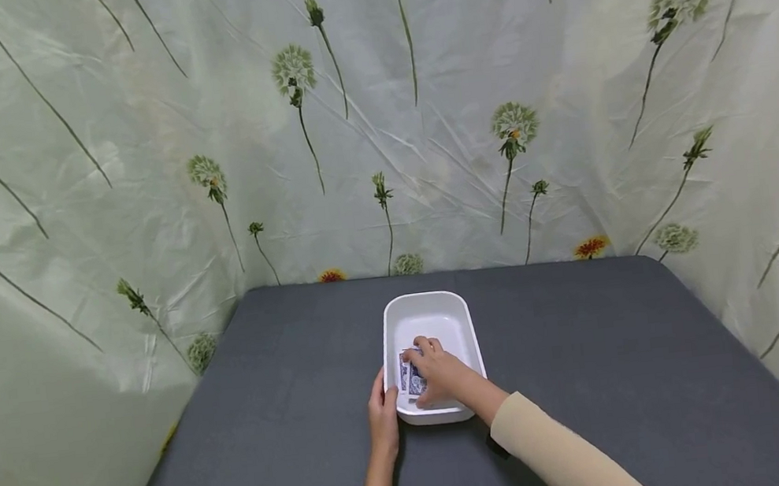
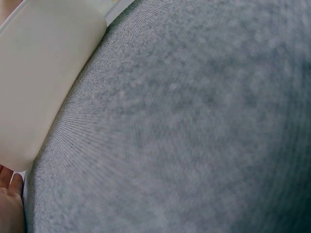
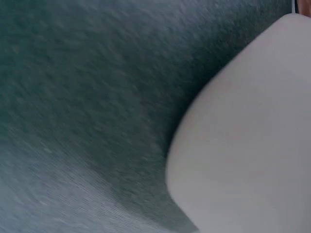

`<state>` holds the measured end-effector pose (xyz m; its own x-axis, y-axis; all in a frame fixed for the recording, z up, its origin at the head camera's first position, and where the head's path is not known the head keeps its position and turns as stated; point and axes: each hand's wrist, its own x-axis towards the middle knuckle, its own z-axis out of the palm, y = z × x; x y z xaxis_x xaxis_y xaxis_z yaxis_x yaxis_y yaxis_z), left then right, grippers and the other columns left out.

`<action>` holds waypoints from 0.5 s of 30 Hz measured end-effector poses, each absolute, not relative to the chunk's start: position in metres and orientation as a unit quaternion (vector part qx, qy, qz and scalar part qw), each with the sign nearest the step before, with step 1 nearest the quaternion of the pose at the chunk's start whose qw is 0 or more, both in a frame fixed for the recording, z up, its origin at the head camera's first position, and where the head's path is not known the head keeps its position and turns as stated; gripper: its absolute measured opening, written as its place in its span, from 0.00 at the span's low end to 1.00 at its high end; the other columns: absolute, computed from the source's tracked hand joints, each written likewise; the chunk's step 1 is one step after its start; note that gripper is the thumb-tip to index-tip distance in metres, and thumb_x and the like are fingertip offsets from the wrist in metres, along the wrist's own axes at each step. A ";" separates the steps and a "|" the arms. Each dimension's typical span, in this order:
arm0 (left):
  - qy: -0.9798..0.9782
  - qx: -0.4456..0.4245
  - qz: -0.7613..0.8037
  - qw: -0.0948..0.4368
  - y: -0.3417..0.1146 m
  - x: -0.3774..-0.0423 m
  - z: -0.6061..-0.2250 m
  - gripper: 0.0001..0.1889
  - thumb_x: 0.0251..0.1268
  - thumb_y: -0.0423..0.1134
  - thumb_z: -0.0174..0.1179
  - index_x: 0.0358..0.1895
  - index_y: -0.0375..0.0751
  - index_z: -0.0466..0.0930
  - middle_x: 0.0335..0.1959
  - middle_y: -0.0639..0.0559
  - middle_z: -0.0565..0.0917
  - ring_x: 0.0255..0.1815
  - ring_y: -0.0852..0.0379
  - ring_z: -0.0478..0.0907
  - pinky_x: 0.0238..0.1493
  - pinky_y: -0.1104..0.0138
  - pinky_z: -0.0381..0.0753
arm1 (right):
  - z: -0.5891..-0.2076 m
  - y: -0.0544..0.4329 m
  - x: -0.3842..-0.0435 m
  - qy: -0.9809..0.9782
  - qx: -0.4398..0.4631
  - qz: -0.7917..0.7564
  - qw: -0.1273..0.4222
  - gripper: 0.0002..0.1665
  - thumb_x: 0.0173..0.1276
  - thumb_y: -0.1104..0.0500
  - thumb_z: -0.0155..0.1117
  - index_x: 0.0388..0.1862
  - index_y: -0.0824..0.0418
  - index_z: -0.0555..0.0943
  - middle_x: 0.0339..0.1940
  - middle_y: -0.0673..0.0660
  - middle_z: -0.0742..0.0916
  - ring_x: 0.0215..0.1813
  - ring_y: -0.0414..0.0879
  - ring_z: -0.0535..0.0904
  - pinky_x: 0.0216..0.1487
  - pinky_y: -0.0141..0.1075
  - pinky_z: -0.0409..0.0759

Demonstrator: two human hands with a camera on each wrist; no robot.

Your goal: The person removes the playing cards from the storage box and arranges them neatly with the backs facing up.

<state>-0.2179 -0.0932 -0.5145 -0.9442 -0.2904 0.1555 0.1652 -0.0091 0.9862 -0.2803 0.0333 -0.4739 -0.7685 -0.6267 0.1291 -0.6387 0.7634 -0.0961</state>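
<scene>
A white rectangular plastic tray (image 1: 470, 329) stands on the dark grey table, and its outer wall fills part of both wrist views. My left hand (image 1: 383, 422) holds the tray's near left side, thumb at the rim and fingers along the outer wall. Over the tray's near half, my right hand (image 1: 439, 372) reaches in with bent fingers spread across flat cards (image 1: 415, 384) printed in blue and white. The cards lie overlapped near the left wall, partly covered by this hand. In the left wrist view, fingers (image 2: 14, 184) show beside the tray's lower corner.
The grey cloth-covered table (image 1: 288, 364) extends to both sides of the tray. Behind it and along its sides hangs a pale curtain (image 1: 423, 152) with dandelion prints, meeting the table's back edge.
</scene>
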 end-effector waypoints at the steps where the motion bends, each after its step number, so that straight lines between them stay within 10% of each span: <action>1: -0.684 0.048 -0.710 0.160 -0.094 -0.218 -0.519 0.23 0.59 0.26 0.44 0.60 0.24 0.64 0.57 0.29 0.71 0.52 0.46 0.72 0.46 0.78 0.69 | -0.474 0.034 -0.278 -0.937 0.340 0.070 0.046 0.41 0.42 0.43 0.73 0.54 0.55 0.68 0.56 0.63 0.70 0.56 0.59 0.67 0.45 0.44 0.77; 15: -0.687 0.053 -0.707 0.160 -0.095 -0.221 -0.522 0.23 0.61 0.29 0.45 0.61 0.28 0.65 0.60 0.33 0.71 0.60 0.44 0.67 0.52 0.79 0.65 | -0.408 0.111 -0.252 -0.920 0.360 0.155 0.010 0.52 0.46 0.47 0.72 0.67 0.62 0.61 0.67 0.59 0.67 0.67 0.55 0.61 0.62 0.50 0.65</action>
